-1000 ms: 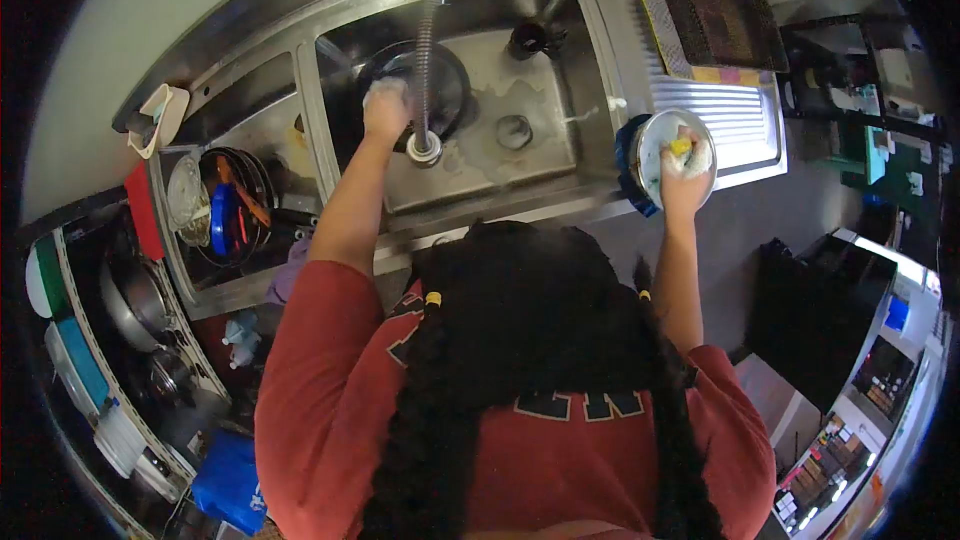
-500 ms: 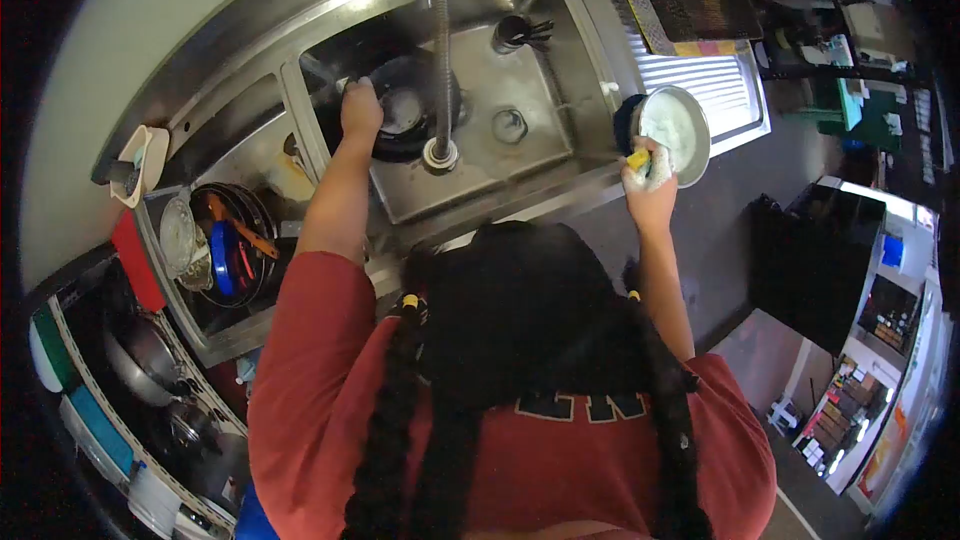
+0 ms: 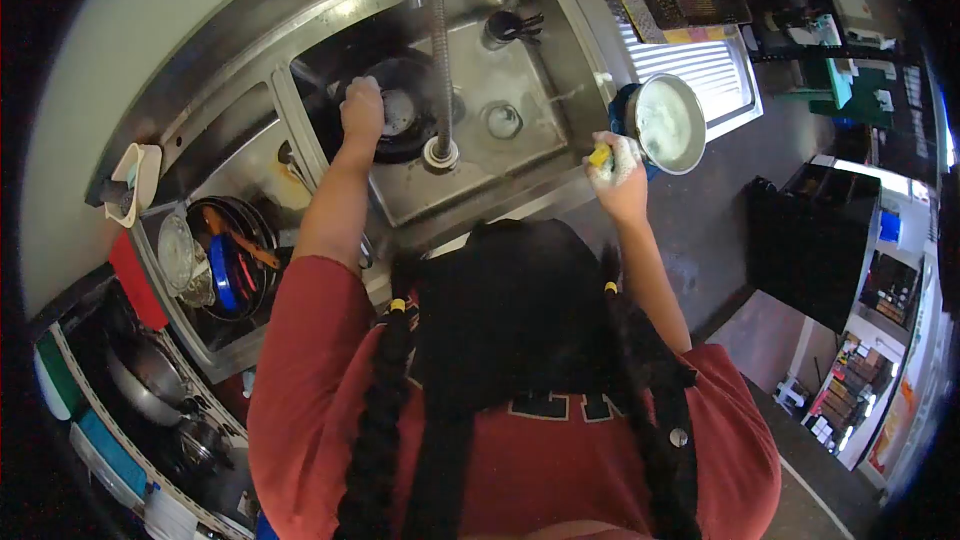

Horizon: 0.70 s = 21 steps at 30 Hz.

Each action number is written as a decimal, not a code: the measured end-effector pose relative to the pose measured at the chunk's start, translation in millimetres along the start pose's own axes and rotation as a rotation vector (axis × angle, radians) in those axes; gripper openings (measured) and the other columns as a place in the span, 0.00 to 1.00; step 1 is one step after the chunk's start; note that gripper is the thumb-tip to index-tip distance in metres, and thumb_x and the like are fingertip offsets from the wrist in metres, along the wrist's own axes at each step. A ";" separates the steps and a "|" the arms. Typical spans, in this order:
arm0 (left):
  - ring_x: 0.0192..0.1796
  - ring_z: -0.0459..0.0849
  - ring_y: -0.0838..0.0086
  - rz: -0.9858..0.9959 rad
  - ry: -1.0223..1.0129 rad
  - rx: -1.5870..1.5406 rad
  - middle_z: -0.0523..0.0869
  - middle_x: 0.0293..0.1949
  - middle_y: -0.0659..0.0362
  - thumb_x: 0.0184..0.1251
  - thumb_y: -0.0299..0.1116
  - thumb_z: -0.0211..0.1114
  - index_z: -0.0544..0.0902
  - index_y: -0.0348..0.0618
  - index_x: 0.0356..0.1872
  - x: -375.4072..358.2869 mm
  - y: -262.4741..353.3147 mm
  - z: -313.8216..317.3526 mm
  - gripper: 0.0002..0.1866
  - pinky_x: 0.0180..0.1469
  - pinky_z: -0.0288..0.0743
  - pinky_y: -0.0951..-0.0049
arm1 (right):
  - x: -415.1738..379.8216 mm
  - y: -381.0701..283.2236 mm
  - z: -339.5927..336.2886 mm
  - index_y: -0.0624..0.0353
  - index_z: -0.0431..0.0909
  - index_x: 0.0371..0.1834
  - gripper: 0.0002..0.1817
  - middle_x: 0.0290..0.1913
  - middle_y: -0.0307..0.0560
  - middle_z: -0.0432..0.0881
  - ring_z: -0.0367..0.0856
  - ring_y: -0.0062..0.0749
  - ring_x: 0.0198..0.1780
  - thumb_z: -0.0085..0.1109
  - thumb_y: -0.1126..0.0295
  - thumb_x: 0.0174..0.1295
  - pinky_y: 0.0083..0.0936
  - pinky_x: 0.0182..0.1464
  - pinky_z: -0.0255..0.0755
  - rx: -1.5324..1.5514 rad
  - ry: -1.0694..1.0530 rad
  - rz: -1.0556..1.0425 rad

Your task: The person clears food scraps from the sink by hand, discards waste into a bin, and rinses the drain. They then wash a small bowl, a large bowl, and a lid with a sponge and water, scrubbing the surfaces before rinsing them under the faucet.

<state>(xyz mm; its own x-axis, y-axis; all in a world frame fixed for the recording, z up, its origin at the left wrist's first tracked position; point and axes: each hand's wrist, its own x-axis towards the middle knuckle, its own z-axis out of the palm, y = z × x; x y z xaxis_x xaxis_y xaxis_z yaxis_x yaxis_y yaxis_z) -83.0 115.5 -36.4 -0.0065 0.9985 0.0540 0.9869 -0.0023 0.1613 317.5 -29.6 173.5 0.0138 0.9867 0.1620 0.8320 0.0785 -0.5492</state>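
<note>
My left hand (image 3: 362, 110) is closed at the left edge of a dark round pan (image 3: 422, 90) lying in the large sink basin; what its fingers grip is too small to make out. Soapy foam covers my right hand (image 3: 618, 168), whose fingers are wrapped round a yellow sponge (image 3: 600, 155). Just right of that hand stands a round metal bowl (image 3: 690, 120) with whitish suds inside, on the counter's right side. A hose faucet (image 3: 440, 50) hangs over the basin, its head beside the pan.
A dark cup with black utensils (image 3: 508, 28) stands in the basin's back right corner. In the left basin are pans and a blue item (image 3: 222, 270). A beige caddy (image 3: 146, 180) sits at far left. Shelves with pots (image 3: 145, 380) stand lower left.
My right hand has moved left, away from the bowl, with the yellow sponge still in it. My left hand remains by the pan. The whole view has shifted slightly.
</note>
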 end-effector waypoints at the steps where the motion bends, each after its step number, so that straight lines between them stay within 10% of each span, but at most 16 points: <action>1: 0.48 0.83 0.53 -0.023 -0.032 -0.039 0.81 0.44 0.48 0.67 0.28 0.53 0.77 0.41 0.39 5.9 -0.6 5.9 0.06 0.42 0.82 0.53 | -1.8 0.0 0.5 0.54 0.77 0.50 0.21 0.45 0.55 0.79 0.78 0.57 0.48 0.65 0.72 0.50 0.42 0.50 0.73 -0.032 -0.012 -0.008; 14: 0.52 0.81 0.47 -0.050 -0.292 -0.257 0.80 0.49 0.39 0.56 0.21 0.59 0.78 0.35 0.41 16.3 8.8 -54.4 0.10 0.53 0.79 0.54 | -8.4 -18.3 -7.3 0.54 0.78 0.48 0.22 0.44 0.52 0.80 0.79 0.54 0.48 0.65 0.75 0.46 0.41 0.49 0.74 -0.053 -0.001 0.024; 21: 0.57 0.75 0.39 0.215 0.279 -0.103 0.73 0.58 0.35 0.60 0.23 0.56 0.76 0.32 0.43 -14.8 13.3 -76.0 0.11 0.57 0.73 0.50 | 1.6 -20.1 3.3 0.55 0.77 0.49 0.22 0.44 0.54 0.80 0.79 0.55 0.47 0.66 0.75 0.47 0.41 0.48 0.74 0.003 -0.019 -0.091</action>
<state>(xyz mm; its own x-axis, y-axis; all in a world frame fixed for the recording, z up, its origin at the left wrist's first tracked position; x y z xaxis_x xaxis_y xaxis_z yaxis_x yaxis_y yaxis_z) -82.1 96.5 39.8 0.1417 0.9212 0.3623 0.9491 -0.2304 0.2146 299.0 -29.2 182.2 -0.0724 0.9781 0.1954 0.8274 0.1683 -0.5358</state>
